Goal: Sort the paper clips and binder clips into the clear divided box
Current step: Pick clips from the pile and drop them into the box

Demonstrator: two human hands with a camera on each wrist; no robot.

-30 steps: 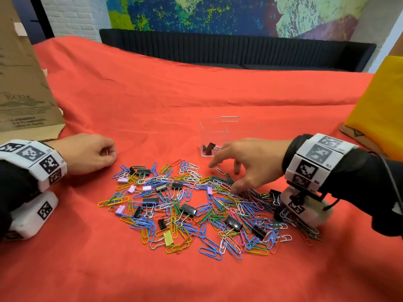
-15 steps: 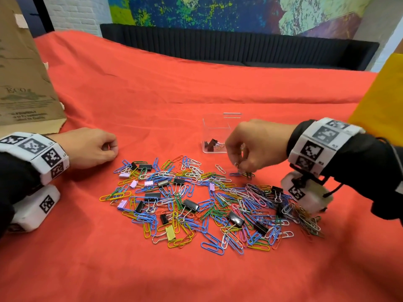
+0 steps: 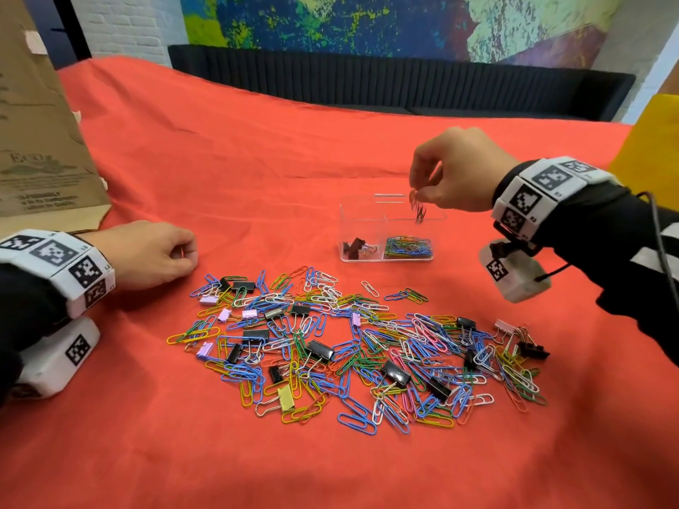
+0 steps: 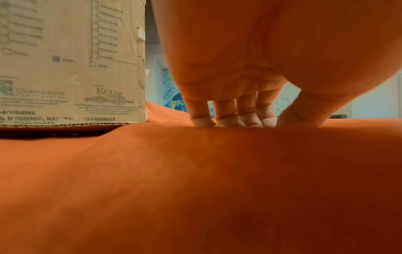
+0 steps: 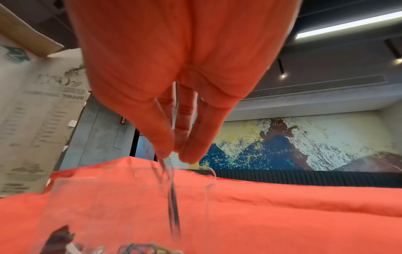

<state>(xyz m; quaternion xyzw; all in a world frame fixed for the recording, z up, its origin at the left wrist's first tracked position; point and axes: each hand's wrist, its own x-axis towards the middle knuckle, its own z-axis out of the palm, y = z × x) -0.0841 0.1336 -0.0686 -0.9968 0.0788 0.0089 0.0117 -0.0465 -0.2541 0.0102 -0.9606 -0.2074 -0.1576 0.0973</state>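
Red cloth (image 3: 257, 170) covers the whole work surface. Clear divided box (image 3: 362, 229) stands on it, beyond the loose pile and toward the right. Its left compartment holds a few dark binder clips (image 3: 354, 247); its right compartment holds a small heap of coloured paper clips (image 3: 408, 247).

Right hand (image 3: 455, 170) is raised above the right compartment, fingers pointing down. Thumb and fingertips are pinched on a small bunch of held clips (image 3: 418, 207), which hang from the pinch down past the box rim. In the right wrist view the same bunch (image 5: 172, 197) dangles blurred over the open box (image 5: 208, 189); whether any clip has left the fingers cannot be told.

Left hand (image 3: 147, 253) rests on the cloth, left of the pile and apart from it. Its fingers are curled loosely under, tips against the cloth in the left wrist view (image 4: 228, 110), and it holds nothing.

Loose pile (image 3: 352, 347) of mixed paper clips and binder clips lies spread on the cloth nearer the person than the box, reaching from near the left hand across to below the right wrist. Black, lilac and one yellow binder clip (image 3: 286, 397) lie scattered among it.

Cardboard carton (image 3: 33, 141) stands at the far left edge. Yellow object (image 3: 650, 148) sits at the far right
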